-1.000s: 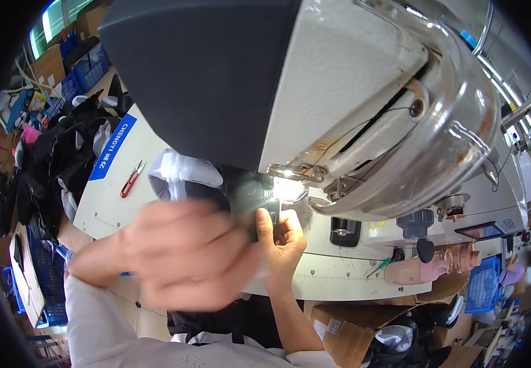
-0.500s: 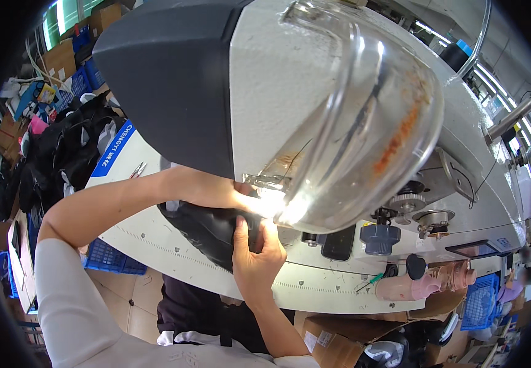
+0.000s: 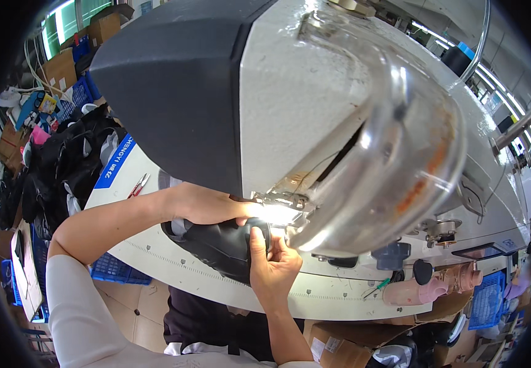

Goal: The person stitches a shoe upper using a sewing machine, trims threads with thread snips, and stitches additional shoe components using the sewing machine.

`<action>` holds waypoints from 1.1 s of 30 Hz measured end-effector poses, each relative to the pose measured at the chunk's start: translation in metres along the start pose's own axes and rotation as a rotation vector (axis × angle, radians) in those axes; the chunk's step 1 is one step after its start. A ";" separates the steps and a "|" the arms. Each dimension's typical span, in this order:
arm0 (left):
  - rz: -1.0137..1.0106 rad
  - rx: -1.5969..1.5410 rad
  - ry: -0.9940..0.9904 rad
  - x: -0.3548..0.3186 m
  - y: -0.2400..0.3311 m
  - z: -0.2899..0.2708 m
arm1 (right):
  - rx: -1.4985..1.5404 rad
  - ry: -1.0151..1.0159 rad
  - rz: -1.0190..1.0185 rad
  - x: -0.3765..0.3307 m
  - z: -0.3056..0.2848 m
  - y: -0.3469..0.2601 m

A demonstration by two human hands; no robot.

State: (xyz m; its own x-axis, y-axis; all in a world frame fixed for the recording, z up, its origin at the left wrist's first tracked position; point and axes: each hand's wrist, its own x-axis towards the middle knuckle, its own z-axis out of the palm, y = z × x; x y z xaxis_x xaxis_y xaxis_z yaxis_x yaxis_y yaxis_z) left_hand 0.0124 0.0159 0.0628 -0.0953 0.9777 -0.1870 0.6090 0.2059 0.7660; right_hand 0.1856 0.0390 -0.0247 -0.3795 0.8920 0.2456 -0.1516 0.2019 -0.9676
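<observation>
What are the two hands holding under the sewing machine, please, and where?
Both hands, left hand and right hand, grip a black shoe upper at its end nearest the needle.

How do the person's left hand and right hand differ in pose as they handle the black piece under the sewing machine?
The left hand lies along the top of the black piece, its forearm coming in from the left; the right hand rises from below, fingers pinching the piece's edge. The left hand is partly hidden under the sewing machine; the right shows whole. Both touch the piece.

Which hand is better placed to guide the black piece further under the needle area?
Probably the right hand: it grips the black piece at its edge beside the lit spot. The left hand lies on top, partly hidden behind the sewing machine head.
</observation>
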 end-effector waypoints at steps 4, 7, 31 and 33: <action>-0.028 -0.112 -0.079 0.008 -0.017 0.005 | 0.123 -0.037 -0.061 0.006 -0.002 0.009; 0.016 0.017 -0.021 0.003 -0.005 -0.002 | 0.161 0.002 0.004 0.006 0.002 0.010; 0.105 0.038 0.007 -0.006 0.020 -0.013 | 0.213 -0.111 0.022 0.004 -0.002 0.015; -0.095 0.057 -0.007 -0.002 0.028 -0.010 | 0.180 -0.081 0.050 0.003 -0.002 0.008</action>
State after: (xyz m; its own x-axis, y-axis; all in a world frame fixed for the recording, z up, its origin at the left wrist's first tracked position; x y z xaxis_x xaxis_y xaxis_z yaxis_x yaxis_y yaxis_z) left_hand 0.0217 0.0197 0.0913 -0.1495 0.9534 -0.2620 0.6411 0.2952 0.7084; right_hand 0.1846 0.0442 -0.0321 -0.4620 0.8621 0.2083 -0.2884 0.0761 -0.9545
